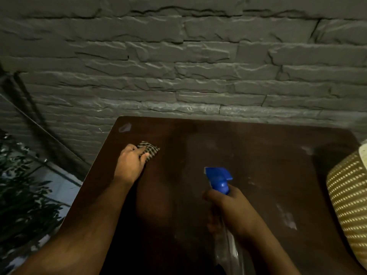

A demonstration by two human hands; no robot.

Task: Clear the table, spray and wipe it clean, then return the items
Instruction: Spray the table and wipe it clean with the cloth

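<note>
Two hands work over the dark brown wooden table (258, 175). The right hand (230, 211) is wrapped around the neck of a clear plastic spray bottle with a blue trigger head (218, 179), held above the near middle of the tabletop with the nozzle pointing toward the far edge. The left hand (130, 162) presses down on a small crumpled checked cloth (149, 150) near the table's left edge, fingers closed over it. Pale smears show on the right part of the surface. A woven cream basket-like object (349, 199) sits at the right edge. Behind the table stands a grey rough stone wall (178, 66), with dark green foliage (23, 195) at the left.
</note>
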